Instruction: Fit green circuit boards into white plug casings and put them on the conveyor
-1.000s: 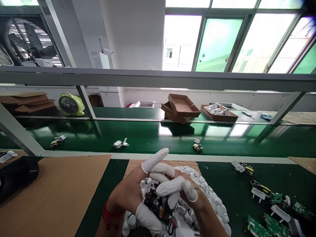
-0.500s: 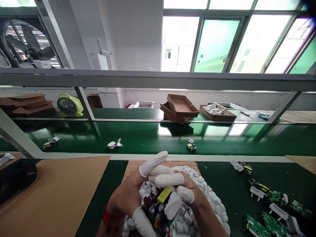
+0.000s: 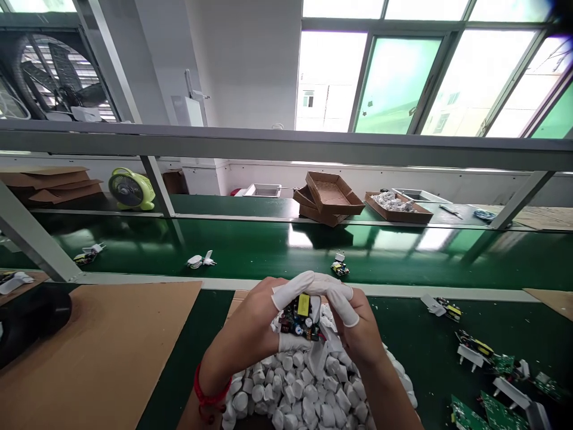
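— Where is the circuit board (image 3: 299, 316) now?
— I pinch it with my left hand (image 3: 255, 322) and right hand (image 3: 358, 328), fingertips closed on its edges, just above the heap of white shells (image 3: 295, 388) on the tabletop (image 3: 416, 334).

White finger cots (image 3: 293, 286) on left hand (image 3: 250, 328) and right hand (image 3: 364, 334). Red band (image 3: 208, 395) round the left wrist. Dark green circuit board (image 3: 298, 319) with a yellow block and black parts. White heap of plastic caps (image 3: 295, 391). Glossy dark green conveyor belt (image 3: 268, 251). Brown cardboard sheet (image 3: 111, 346) at the table's left edge; green boards (image 3: 492, 412) with white shells at its right edge. Lime-green fan (image 3: 131, 189) and brown trays (image 3: 333, 194) at the far edge.
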A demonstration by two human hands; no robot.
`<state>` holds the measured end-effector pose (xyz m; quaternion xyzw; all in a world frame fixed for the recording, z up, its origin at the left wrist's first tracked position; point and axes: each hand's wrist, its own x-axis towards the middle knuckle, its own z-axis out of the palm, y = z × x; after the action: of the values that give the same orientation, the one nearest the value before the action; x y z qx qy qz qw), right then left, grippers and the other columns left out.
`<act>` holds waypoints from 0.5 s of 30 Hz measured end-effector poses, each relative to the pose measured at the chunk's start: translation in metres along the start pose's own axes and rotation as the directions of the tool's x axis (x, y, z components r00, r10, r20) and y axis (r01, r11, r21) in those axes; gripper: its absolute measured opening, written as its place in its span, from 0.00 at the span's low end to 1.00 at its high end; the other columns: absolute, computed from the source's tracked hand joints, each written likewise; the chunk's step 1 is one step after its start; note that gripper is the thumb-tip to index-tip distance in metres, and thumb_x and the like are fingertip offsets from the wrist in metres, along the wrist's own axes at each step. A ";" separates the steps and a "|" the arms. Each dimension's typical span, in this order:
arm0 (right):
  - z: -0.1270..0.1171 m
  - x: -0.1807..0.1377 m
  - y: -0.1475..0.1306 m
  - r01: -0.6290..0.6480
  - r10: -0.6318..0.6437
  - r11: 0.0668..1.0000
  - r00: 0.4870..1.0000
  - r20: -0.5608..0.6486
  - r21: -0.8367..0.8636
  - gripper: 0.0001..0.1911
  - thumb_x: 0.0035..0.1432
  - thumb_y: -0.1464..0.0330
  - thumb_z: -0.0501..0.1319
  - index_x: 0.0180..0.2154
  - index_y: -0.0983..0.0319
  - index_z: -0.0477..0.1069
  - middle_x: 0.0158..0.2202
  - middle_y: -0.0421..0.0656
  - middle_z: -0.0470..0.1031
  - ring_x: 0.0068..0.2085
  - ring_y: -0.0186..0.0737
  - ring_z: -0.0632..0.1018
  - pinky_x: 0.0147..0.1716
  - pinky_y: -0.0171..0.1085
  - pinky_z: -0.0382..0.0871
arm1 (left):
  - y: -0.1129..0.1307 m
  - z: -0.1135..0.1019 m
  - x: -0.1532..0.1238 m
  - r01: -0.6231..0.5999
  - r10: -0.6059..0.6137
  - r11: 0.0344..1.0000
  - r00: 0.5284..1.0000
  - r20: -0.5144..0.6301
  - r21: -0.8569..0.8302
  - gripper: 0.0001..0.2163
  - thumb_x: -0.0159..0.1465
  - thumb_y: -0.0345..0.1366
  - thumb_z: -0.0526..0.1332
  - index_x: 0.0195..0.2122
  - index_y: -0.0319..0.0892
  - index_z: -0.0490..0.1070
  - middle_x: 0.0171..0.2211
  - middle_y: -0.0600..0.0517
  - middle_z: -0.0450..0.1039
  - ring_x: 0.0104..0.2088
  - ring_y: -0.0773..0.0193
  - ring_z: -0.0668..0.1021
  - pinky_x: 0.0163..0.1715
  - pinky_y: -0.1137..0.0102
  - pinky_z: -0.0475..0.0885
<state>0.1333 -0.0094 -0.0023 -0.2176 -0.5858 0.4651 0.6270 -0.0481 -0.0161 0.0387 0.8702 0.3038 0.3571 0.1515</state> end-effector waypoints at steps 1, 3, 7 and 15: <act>0.002 0.000 0.001 -0.010 0.009 1.000 0.999 -0.037 -0.009 0.12 0.63 0.62 0.58 0.42 0.54 0.79 0.44 0.43 0.80 0.53 0.48 0.73 0.56 0.47 0.61 | -0.001 0.001 0.001 -0.019 0.019 1.000 1.000 -0.016 0.020 0.31 0.56 0.45 0.67 0.60 0.53 0.59 0.45 0.50 0.74 0.43 0.58 0.75 0.41 0.67 0.72; 0.004 -0.001 0.004 -0.014 0.012 1.000 0.993 -0.116 -0.015 0.12 0.63 0.61 0.58 0.42 0.53 0.79 0.44 0.43 0.79 0.54 0.48 0.73 0.57 0.47 0.60 | -0.002 0.001 0.000 -0.040 0.042 0.998 0.998 -0.049 0.042 0.32 0.56 0.44 0.67 0.61 0.54 0.57 0.46 0.49 0.74 0.44 0.58 0.75 0.41 0.67 0.72; 0.003 -0.001 0.002 -0.012 0.010 0.999 0.998 -0.060 -0.039 0.12 0.63 0.62 0.58 0.41 0.54 0.79 0.45 0.44 0.79 0.53 0.48 0.73 0.58 0.47 0.58 | -0.007 -0.003 -0.005 -0.013 0.016 0.998 0.998 -0.056 0.064 0.38 0.56 0.44 0.67 0.64 0.58 0.49 0.46 0.50 0.73 0.44 0.57 0.75 0.40 0.66 0.72; 0.009 -0.003 -0.004 -0.073 0.081 0.980 0.996 -0.034 0.184 0.09 0.60 0.63 0.61 0.35 0.57 0.80 0.40 0.45 0.80 0.48 0.49 0.76 0.51 0.48 0.68 | -0.007 -0.004 -0.006 0.049 -0.047 0.994 0.999 0.019 -0.101 0.35 0.56 0.46 0.67 0.63 0.53 0.56 0.47 0.48 0.73 0.44 0.57 0.76 0.43 0.66 0.73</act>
<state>0.1261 -0.0160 0.0015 -0.1915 -0.5189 0.5361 0.6378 -0.0575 -0.0145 0.0352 0.8568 0.3046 0.3611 0.2065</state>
